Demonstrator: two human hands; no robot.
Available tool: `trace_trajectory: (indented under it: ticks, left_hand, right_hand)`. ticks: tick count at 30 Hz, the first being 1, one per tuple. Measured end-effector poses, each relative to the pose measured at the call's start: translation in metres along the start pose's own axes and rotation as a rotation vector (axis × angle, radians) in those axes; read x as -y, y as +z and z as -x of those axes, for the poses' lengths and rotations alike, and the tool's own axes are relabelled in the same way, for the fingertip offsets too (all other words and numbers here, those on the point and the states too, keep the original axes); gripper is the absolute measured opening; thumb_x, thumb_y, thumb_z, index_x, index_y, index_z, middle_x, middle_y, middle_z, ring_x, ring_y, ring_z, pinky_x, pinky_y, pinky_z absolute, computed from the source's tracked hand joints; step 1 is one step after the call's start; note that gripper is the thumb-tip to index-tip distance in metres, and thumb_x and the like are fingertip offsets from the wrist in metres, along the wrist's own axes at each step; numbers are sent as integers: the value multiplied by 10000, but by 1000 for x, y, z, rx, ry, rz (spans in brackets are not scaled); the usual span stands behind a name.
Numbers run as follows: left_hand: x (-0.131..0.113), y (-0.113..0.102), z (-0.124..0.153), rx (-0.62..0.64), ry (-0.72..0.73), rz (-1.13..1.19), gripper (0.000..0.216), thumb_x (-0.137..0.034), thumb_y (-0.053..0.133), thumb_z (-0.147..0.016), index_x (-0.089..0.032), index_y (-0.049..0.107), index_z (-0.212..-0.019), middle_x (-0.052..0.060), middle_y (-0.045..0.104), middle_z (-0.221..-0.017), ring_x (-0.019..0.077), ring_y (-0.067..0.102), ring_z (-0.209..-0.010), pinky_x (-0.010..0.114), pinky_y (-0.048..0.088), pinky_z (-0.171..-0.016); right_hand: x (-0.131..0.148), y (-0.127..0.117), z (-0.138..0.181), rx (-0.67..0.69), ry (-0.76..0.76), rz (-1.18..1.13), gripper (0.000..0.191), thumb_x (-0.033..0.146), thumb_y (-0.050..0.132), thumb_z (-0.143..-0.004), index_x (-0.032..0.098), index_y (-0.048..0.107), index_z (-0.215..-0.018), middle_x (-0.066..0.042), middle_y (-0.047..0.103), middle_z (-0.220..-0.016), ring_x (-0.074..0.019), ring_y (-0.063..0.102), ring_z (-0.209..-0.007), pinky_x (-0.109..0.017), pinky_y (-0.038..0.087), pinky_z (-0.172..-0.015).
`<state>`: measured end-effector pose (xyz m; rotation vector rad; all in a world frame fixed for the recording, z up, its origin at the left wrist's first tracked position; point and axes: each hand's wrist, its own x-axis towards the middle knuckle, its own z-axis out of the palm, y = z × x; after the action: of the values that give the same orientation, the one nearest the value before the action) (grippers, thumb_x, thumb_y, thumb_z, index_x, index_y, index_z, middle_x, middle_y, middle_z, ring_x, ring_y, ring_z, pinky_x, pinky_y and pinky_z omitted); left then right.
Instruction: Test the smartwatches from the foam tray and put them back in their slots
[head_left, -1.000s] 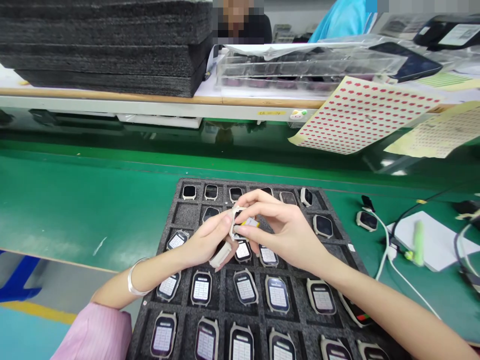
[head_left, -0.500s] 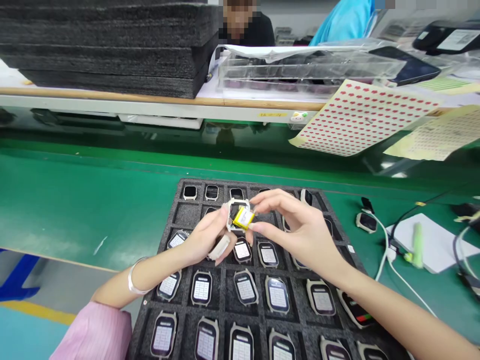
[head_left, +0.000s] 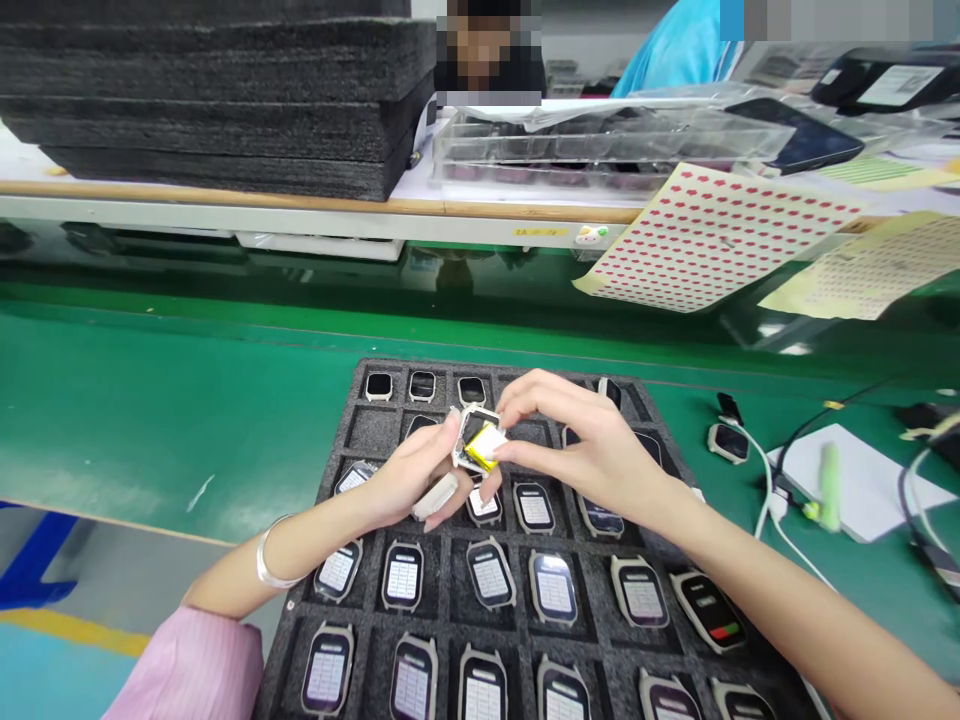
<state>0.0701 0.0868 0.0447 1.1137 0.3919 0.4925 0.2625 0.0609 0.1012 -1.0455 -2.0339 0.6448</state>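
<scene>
My left hand (head_left: 401, 472) grips an opened smartwatch case (head_left: 459, 457) by its left side, above the foam tray. Inside the case's light frame I see dark parts. A yellow-edged battery (head_left: 481, 458) with a white face sits tilted across the opening. My right hand (head_left: 596, 445) has thumb and fingers closed at the battery's right edge and the case's upper right rim. A second pale watch part (head_left: 436, 496) is tucked in the lower fingers of my left hand. Below both hands lies the black foam tray (head_left: 444, 600), with smartwatches (head_left: 403, 577) in its pockets.
Stacked black foam trays (head_left: 225, 110) and clear plastic trays (head_left: 525, 150) occupy the shelf ahead. A dotted sticker sheet (head_left: 705, 235) hangs over its edge. Cables (head_left: 766, 490), a watch (head_left: 727, 442) and a white sheet (head_left: 862, 490) lie at right. A person sits beyond the shelf.
The case has tipped in my left hand, and the battery has turned and sits slightly lower over it. My right-hand fingers have shifted slightly left. The left arm stays nearly still.
</scene>
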Motion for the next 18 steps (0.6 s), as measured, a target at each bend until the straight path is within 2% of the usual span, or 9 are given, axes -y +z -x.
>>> trace_trajectory:
  ticks: [2,4,8,12,15,18]
  left_hand:
    - [2,1,0,-22,26,20,568,-606,278,-927,-108,549,-892,3,570,-564,44,326,-237,183,159,-265]
    - [6,0,0,-68,68,-11,524,-597,308,-925,-120,510,-998,-16,555,-588,50,355,-261,173,198,-267]
    - [18,-3,3,-169,165,-118,420,-548,393,-926,-157,458,-1064,-4,581,-726,52,437,-363,165,321,-331]
    - [22,-4,5,-180,163,-157,407,-544,382,-933,-172,465,-1075,-42,553,-613,67,433,-369,176,340,-366]
    - [18,-1,4,-177,151,-167,443,-577,377,-920,-163,478,-1042,-59,528,-521,71,406,-325,180,300,-338]
    - [12,1,2,-154,127,-135,473,-604,336,-919,-153,476,-952,-68,491,-441,71,352,-271,181,247,-299]
  right_hand:
    - [2,1,2,-51,-38,88,153,308,707,-827,194,604,-821,-58,588,-852,-204,575,-785,-329,476,-712]
    - [5,6,5,-113,-7,132,157,315,699,-836,199,594,-823,-56,601,-816,-202,580,-742,-335,484,-688]
    - [11,15,11,-99,189,-89,175,327,680,-854,192,585,-911,-19,661,-729,-177,641,-641,-312,521,-649]
    - [16,17,10,-102,317,-293,203,344,671,-857,168,596,-925,-13,679,-680,-168,667,-595,-284,534,-604]
    - [21,15,9,-120,370,-329,212,360,702,-825,166,619,-841,-8,679,-637,-155,645,-524,-274,524,-557]
    - [24,14,8,-115,355,-305,211,362,718,-810,166,643,-788,-12,683,-625,-150,629,-513,-267,500,-538]
